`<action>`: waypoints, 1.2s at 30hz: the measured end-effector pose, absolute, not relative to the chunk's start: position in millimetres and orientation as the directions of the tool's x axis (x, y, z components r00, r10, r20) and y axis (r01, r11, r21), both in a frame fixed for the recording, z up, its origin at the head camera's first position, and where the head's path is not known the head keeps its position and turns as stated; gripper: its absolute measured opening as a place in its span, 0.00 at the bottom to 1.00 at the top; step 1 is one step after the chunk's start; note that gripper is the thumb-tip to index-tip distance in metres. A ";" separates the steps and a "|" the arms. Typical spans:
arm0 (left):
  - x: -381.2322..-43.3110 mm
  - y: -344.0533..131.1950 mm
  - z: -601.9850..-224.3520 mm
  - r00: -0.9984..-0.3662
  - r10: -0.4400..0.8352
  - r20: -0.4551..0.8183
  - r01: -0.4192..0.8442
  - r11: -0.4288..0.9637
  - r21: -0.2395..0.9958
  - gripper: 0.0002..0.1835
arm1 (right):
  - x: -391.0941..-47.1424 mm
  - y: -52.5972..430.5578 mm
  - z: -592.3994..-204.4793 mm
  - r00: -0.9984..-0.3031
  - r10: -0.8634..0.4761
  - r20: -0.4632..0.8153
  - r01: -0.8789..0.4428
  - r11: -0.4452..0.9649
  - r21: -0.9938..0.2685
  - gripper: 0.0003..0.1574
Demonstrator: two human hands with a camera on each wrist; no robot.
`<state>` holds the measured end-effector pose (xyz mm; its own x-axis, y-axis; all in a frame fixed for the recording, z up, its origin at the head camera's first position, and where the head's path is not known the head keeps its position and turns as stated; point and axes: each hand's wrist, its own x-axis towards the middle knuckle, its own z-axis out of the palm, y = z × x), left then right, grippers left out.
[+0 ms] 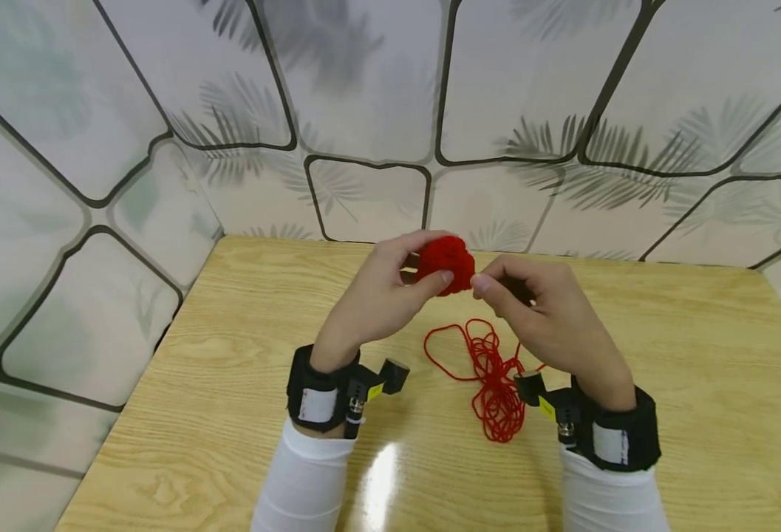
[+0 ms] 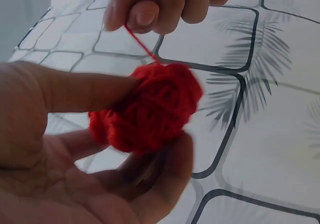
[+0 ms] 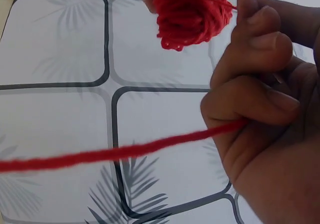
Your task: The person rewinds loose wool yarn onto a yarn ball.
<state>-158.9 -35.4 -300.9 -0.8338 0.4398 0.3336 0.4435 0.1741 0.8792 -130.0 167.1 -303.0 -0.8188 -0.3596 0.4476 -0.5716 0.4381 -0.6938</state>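
A small red ball of yarn [image 1: 448, 264] is held up above the table by my left hand [image 1: 390, 288], thumb on its near side and fingers behind it. In the left wrist view, the wound strands of the yarn ball [image 2: 155, 104] show between thumb and fingers. My right hand [image 1: 550, 310] is just right of the ball and pinches the red yarn strand [image 2: 140, 47] that runs from it. In the right wrist view, the strand [image 3: 120, 151] also passes under the curled lower fingers. Below the hands, a loose tangle of red yarn [image 1: 499, 395] lies on the table.
The light wooden table [image 1: 230, 414] meets a patterned wall [image 1: 377, 89] with dark outlines and leaf prints at its back edge. Each wrist wears a black strap [image 1: 324, 391] with a small camera [image 1: 394, 375].
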 end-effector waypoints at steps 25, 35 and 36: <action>-150.0 -34.8 -289.0 -0.789 0.536 0.302 0.117 -0.352 0.929 0.27 | -141.8 168.0 -310.8 -0.804 -0.349 0.481 -0.582 0.293 -0.759 0.08; -149.9 -30.2 -291.6 -0.911 0.325 0.252 0.243 -0.071 0.968 0.20 | -138.8 168.2 -308.4 -0.867 -0.289 0.405 -0.490 0.357 -0.795 0.09; -150.2 -30.0 -292.2 -0.918 0.303 0.256 0.264 -0.017 0.964 0.20 | -138.4 168.0 -308.3 -0.878 -0.274 0.393 -0.472 0.358 -0.806 0.09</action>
<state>-150.2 -30.0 -292.2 -0.9178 0.3031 0.2565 0.2638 -0.0173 0.9644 -138.4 168.0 -308.3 -0.8778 -0.2744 0.3927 -0.4722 0.3580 -0.8055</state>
